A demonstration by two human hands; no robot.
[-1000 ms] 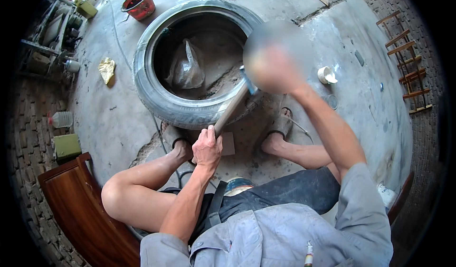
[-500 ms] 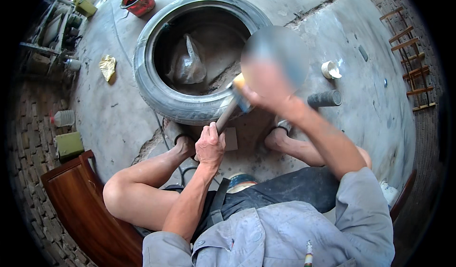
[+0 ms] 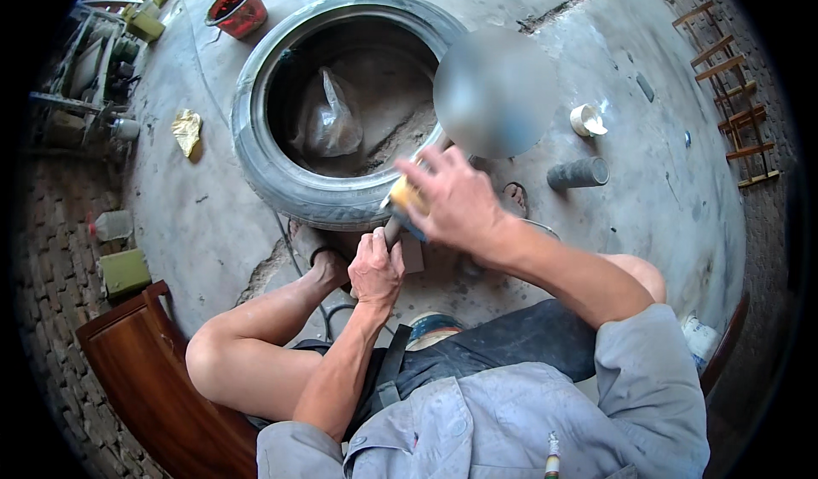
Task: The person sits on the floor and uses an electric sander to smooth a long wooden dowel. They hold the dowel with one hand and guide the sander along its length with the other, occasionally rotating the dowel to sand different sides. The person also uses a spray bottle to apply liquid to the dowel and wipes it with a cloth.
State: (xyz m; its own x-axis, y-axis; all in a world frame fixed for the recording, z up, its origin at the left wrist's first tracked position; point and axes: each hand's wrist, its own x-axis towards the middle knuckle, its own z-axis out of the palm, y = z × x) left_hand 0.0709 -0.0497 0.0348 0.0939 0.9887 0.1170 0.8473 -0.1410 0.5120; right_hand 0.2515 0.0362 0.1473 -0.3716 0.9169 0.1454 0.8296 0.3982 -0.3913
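My left hand (image 3: 377, 268) is wrapped round a greyish-brown rod (image 3: 393, 233) that slants up and away between my knees. On the rod just beyond it lies a yellow-and-blue block (image 3: 404, 196), smeared by motion. My right hand (image 3: 460, 196) grips this block from above, its thumb low and its blurred fingers partly raised. Behind both hands a large tyre (image 3: 256, 168) lies flat on the concrete, close to the rod. The rod's far end is mostly hidden by my right hand.
A clear plastic bag (image 3: 334, 125) lies inside the tyre. Beyond stands a red bucket (image 3: 239, 12). On the right are a white tub (image 3: 586, 121) and a grey cylinder (image 3: 579, 173). Gold foil (image 3: 187, 132) lies left; a wooden chair (image 3: 141, 360) is near left. A blurred disc hides part of the floor.
My right hand and the block have come down the rod, toward my left hand. My left hand keeps its grip in nearly the same place. The view has shifted slightly.
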